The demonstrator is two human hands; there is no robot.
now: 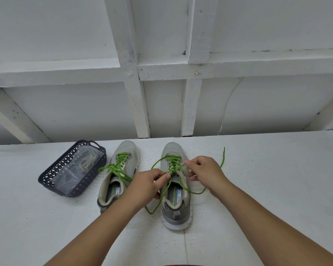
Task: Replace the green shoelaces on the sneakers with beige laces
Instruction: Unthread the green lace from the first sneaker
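Observation:
Two grey sneakers stand side by side on the white surface, toes pointing away from me. The left sneaker (118, 175) has its green lace (115, 166) tied in a bow. On the right sneaker (176, 204) the green lace (173, 160) is untied, with loose ends trailing to both sides. My left hand (144, 187) pinches this lace at the top eyelets. My right hand (204, 172) pinches the lace on the other side of the tongue. Beige laces (87, 160) lie in clear bags inside the dark basket.
A dark perforated plastic basket (46, 176) sits to the left of the sneakers. A white panelled wall (161, 93) rises just behind the surface's far edge. The white surface (267, 179) stretches out to the right of the shoes.

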